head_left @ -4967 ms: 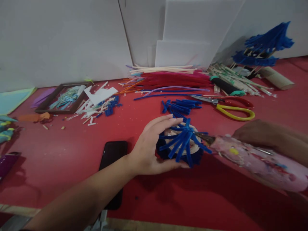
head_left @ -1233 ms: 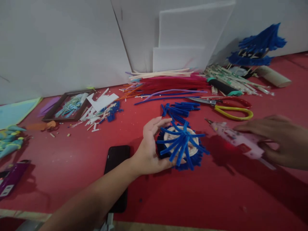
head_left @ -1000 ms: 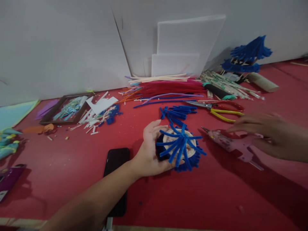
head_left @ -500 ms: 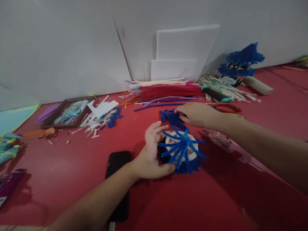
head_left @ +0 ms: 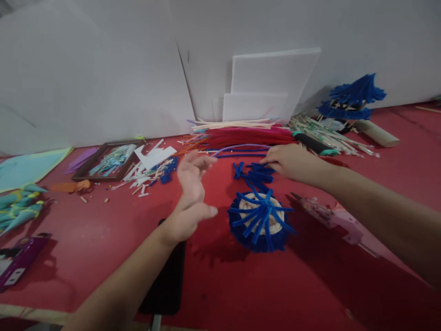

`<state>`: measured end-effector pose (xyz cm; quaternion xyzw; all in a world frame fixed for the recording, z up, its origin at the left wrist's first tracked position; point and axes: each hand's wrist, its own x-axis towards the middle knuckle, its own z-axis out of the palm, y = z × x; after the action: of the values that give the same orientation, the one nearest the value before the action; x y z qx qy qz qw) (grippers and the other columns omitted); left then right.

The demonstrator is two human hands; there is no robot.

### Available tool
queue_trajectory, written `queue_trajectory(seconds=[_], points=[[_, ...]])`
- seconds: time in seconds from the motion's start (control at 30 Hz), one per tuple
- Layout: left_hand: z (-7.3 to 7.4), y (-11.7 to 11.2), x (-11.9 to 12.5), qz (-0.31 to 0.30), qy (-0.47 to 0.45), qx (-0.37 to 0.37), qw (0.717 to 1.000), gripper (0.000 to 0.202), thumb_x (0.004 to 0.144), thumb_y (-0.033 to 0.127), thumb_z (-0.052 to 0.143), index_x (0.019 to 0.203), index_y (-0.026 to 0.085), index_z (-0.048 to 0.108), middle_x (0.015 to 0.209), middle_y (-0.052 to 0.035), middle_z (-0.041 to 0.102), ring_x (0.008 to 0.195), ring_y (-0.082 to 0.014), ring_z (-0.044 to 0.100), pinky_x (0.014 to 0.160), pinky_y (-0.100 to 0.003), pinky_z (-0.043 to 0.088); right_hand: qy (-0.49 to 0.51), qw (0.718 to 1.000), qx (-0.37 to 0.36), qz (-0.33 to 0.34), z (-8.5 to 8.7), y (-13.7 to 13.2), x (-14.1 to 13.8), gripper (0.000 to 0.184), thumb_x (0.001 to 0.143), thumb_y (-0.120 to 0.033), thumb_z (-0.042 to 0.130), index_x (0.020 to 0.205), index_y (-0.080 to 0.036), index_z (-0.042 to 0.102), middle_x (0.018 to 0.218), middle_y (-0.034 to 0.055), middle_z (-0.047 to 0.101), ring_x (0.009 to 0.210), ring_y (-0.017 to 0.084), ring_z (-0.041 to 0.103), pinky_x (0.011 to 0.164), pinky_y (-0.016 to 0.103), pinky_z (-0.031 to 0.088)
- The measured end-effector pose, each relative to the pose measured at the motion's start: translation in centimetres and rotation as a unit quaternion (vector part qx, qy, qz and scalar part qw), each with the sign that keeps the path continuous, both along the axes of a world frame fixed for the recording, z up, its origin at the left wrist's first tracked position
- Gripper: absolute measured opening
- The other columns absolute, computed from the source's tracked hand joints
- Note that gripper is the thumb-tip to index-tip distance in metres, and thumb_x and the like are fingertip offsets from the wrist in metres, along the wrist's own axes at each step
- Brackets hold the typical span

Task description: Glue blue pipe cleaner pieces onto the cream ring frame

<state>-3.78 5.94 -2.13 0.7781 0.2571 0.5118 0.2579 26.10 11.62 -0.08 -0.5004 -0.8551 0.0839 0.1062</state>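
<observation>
A round craft piece (head_left: 241, 234) stands on the red table, ringed by a blue fuzzy fringe around a cream coiled top. Blue pipe cleaner strips (head_left: 263, 211) fan out from its raised centre. My left hand (head_left: 191, 197) is in the air left of it, fingers apart and holding nothing. Behind the piece lies a small pile of cut blue pipe cleaner pieces (head_left: 257, 174). My right hand (head_left: 289, 162) reaches to the pile's right side, its fingertips pinched on the pieces there; how many they grip is hidden.
A pink glue gun (head_left: 344, 225) lies right of the piece, partly under my right forearm. My left forearm crosses a black phone (head_left: 168, 280). Bundled pipe cleaners (head_left: 248, 137), wrapped sticks (head_left: 330, 133) and a blue-roofed model (head_left: 354, 96) stand behind. Left are a framed tray (head_left: 81, 174) and scraps.
My left hand has let go of the round piece and moved left, away from it. My right hand stays at the blue pile. The view has shifted slightly.
</observation>
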Motion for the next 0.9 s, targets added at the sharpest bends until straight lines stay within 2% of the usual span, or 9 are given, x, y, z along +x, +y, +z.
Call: queue_trajectory(seconds=[0.1, 0.2, 0.3, 0.4, 0.43, 0.57, 0.7, 0.8, 0.9], points=[[3.7, 0.6, 0.5, 0.061, -0.036, 0.037, 0.997, 0.062, 0.088, 0.042, 0.070, 0.145, 0.037, 0.045, 0.140, -0.0053, 0.059, 0.127, -0.0230, 0.060, 0.103, -0.040, 0.055, 0.093, 0.995, 0.036, -0.026, 2.9, -2.1, 0.4, 0.036, 0.100, -0.035, 0.047, 0.110, -0.021, 0.078, 0.094, 0.0071, 0.078, 0.085, 0.018, 0.071, 0.082, 0.033, 0.057], [7.2, 0.1, 2.4, 0.022, 0.010, -0.005, 1.000, 0.023, 0.096, 0.033, 0.068, 0.118, 0.025, 0.066, 0.119, -0.0058, 0.074, 0.103, -0.0185, 0.071, 0.089, -0.033, 0.061, 0.173, 0.983, 0.058, -0.037, 5.9, -5.2, 0.1, 0.050, 0.101, -0.052, 0.039, 0.107, -0.020, 0.076, 0.079, 0.0049, 0.075, 0.064, 0.014, 0.066, 0.065, 0.028, 0.054], [9.2, -1.2, 4.7, -0.029, 0.040, -0.030, 0.998, 0.032, 0.085, 0.034, 0.085, 0.111, 0.021, 0.071, 0.112, -0.0053, 0.079, 0.091, -0.0173, 0.075, 0.079, -0.029, 0.063, 0.231, 0.972, 0.041, -0.012, 8.1, -8.0, -1.1, 0.048, 0.095, -0.060, 0.047, 0.077, -0.023, 0.071, 0.058, -0.0008, 0.064, 0.046, 0.011, 0.054, 0.047, 0.024, 0.042], [9.1, -2.2, 6.4, -0.038, 0.048, -0.030, 0.998, 0.006, 0.094, 0.025, 0.075, 0.094, 0.020, 0.072, 0.089, -0.0016, 0.079, 0.075, -0.0150, 0.073, 0.067, -0.027, 0.059, 0.288, 0.957, -0.038, 0.015, 8.9, -9.5, -2.1, 0.044, 0.090, -0.054, 0.055, 0.058, -0.024, 0.061, 0.048, -0.0032, 0.056, 0.039, 0.011, 0.046, 0.037, 0.024, 0.034], [8.7, -2.4, 6.8, -0.023, 0.041, -0.027, 0.999, 0.007, 0.095, 0.024, 0.072, 0.090, 0.020, 0.071, 0.086, -0.0015, 0.079, 0.072, -0.0151, 0.072, 0.065, -0.027, 0.058, 0.301, 0.953, -0.044, 0.009, 8.9, -9.6, -2.4, 0.043, 0.089, -0.052, 0.056, 0.056, -0.024, 0.060, 0.049, -0.0027, 0.056, 0.040, 0.011, 0.047, 0.037, 0.024, 0.034], [6.8, -2.9, 7.4, 0.017, -0.016, -0.038, 0.999, 0.008, 0.096, 0.023, 0.071, 0.089, 0.020, 0.070, 0.091, -0.0025, 0.079, 0.082, -0.0164, 0.076, 0.072, -0.027, 0.062, 0.332, 0.942, 0.003, -0.044, 7.8, -9.6, -2.7, 0.035, 0.083, -0.054, 0.063, 0.071, -0.024, 0.074, 0.059, 0.0010, 0.067, 0.049, 0.015, 0.057, 0.040, 0.025, 0.041], [6.4, -3.9, 7.1, 0.000, -0.013, -0.061, 0.998, 0.011, 0.093, 0.017, 0.072, 0.102, 0.021, 0.069, 0.088, 0.0003, 0.077, 0.080, -0.0145, 0.076, 0.076, -0.025, 0.064, 0.429, 0.900, -0.036, -0.067, 6.8, -9.7, -2.9, 0.044, 0.072, -0.068, 0.079, 0.075, -0.024, 0.080, 0.062, 0.0033, 0.070, 0.052, 0.016, 0.060, 0.045, 0.026, 0.049], [6.8, -4.8, 7.0, -0.010, -0.015, -0.075, 0.997, 0.016, 0.093, 0.018, 0.075, 0.107, 0.023, 0.067, 0.087, 0.0014, 0.078, 0.079, -0.0145, 0.078, 0.077, -0.025, 0.064, 0.477, 0.875, -0.075, -0.027, 6.3, -9.9, -2.8, 0.042, 0.066, -0.069, 0.086, 0.071, -0.027, 0.081, 0.071, 0.0047, 0.075, 0.064, 0.019, 0.068, 0.057, 0.029, 0.058], [7.0, -5.2, 6.9, -0.016, -0.019, -0.071, 0.997, 0.010, 0.092, 0.022, 0.078, 0.096, 0.023, 0.068, 0.087, 0.0009, 0.080, 0.080, -0.0157, 0.079, 0.076, -0.025, 0.064, 0.470, 0.877, -0.094, 0.023, 6.1, -9.8, -2.5, 0.027, 0.070, -0.058, 0.087, 0.075, -0.032, 0.083, 0.082, 0.0043, 0.078, 0.074, 0.020, 0.072, 0.064, 0.029, 0.061]])
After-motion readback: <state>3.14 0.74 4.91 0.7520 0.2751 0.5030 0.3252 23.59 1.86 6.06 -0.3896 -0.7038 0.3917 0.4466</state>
